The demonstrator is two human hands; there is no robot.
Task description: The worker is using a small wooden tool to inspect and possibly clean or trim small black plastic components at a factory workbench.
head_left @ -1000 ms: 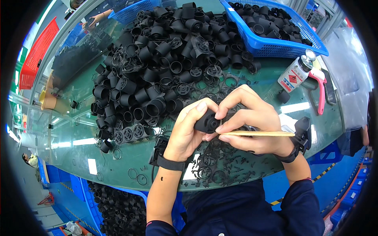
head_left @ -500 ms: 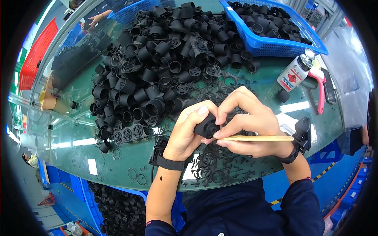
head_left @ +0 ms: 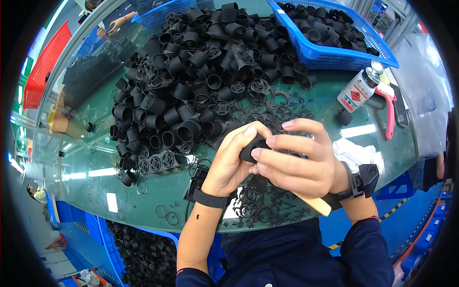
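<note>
My left hand [head_left: 233,160] is wrapped round a black cup-shaped rubbery part [head_left: 248,152], thumb on top and fingers beneath. Against its right side rest the fingertips of my right hand [head_left: 301,160], covering much of its face. A slim tool with a flat pale-yellow handle [head_left: 313,203] is held in that same hand; its handle sticks out below the palm and its tip is hidden. Under both hands, thin black rings and small trimmings [head_left: 258,203] lie scattered on the green tabletop [head_left: 95,191].
A large heap of black cup parts [head_left: 191,76] covers the back of the table. Behind it at right stands a blue basket [head_left: 334,57] of similar parts. A white pump bottle [head_left: 357,91], a pink-handled tool [head_left: 389,112] and a white cloth [head_left: 354,153] lie to the right.
The yellow handle has swung from pointing right to pointing down and right. My right hand has turned, and its fingers now reach over the part's face.
</note>
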